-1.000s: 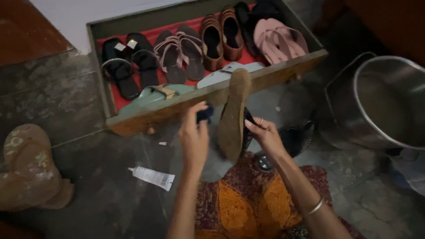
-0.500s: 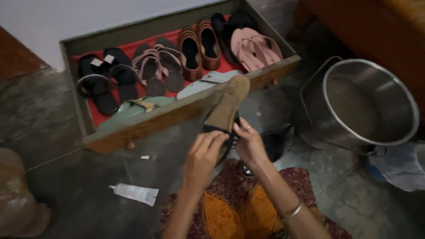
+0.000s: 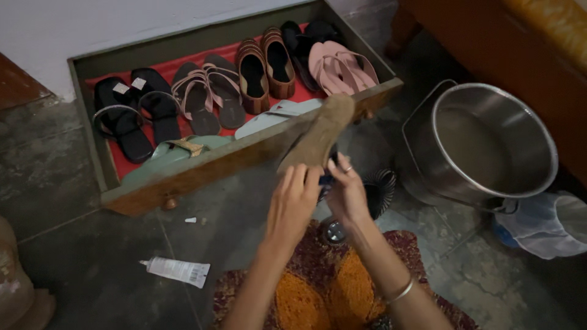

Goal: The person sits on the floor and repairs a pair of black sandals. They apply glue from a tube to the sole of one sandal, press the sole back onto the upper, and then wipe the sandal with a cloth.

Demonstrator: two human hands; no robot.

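Note:
Both my hands hold one flat shoe with its tan sole turned toward me, toe pointing up and to the right. My left hand grips its lower end from the left. On the right side, my right hand wraps that same end, a ring on one finger and a bangle on the wrist. The shoe hangs just in front of a wooden drawer lying on the floor, lined in red and filled with several pairs of sandals.
A large steel pot stands on the floor at right, with a bluish plastic bag beside it. A white tube lies on the floor at left. A small dark fan-like object sits behind my right hand. Patterned cloth covers my lap.
The shoe has tilted from upright to leaning right, and both hands have closed together on its lower end. The camera view has shifted to the right, toward the pot.

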